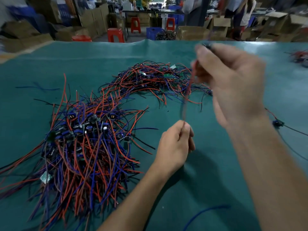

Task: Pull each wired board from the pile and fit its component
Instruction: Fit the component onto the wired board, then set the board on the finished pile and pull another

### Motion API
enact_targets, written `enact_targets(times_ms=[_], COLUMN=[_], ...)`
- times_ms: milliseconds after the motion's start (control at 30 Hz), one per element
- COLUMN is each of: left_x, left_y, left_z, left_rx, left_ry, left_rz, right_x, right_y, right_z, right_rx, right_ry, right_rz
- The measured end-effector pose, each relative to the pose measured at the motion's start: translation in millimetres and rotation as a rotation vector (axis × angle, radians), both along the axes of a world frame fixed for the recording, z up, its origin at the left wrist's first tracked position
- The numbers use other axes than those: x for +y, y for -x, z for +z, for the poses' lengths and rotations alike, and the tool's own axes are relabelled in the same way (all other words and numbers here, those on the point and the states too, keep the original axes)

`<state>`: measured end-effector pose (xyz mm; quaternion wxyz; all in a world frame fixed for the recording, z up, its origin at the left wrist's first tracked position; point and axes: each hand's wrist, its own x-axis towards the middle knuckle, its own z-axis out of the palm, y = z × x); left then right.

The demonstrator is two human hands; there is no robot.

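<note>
Wires (187, 95) stretched between hands: left hand (175, 145) fingers pinch lower end, right hand (233, 84) fingers grip blurred upper end.

Your table (208, 189) wears a teal cover. On it, the big pile (80, 147) of red, blue and black wired boards lies left; beyond that pile sits a second heap (158, 80). A loose blue wire (205, 212) curls right of the pile, near you.

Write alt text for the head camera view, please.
Two hands stretch a red wire taut above a green table: left hand pinches its lower end, blurred right hand holds the top. A wire pile lies left.
</note>
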<state>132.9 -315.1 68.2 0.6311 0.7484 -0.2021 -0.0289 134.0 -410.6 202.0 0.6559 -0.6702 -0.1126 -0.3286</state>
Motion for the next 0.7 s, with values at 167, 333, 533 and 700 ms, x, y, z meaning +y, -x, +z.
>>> enact_targets(times_ms=[167,333,533,700], left_x=[1,1,3,1], left_y=[0,-1,-2,-4], left_z=[1,2,1,-1], left_rx=[0.078,0.109,0.057,0.094], left_ry=[0.051,0.066,0.069,0.109], left_rz=[0.049,0.072,0.076,0.102], right_x=[73,66,-8,-33], right_y=[-35,-97,-129,-115], right_z=[36,3,-61,-59], right_rx=[0.348,0.688,0.934,0.716], right_ry=[0.197,0.669,1.054,0.831], right_rz=[0.475,0.237,-0.178,-0.372])
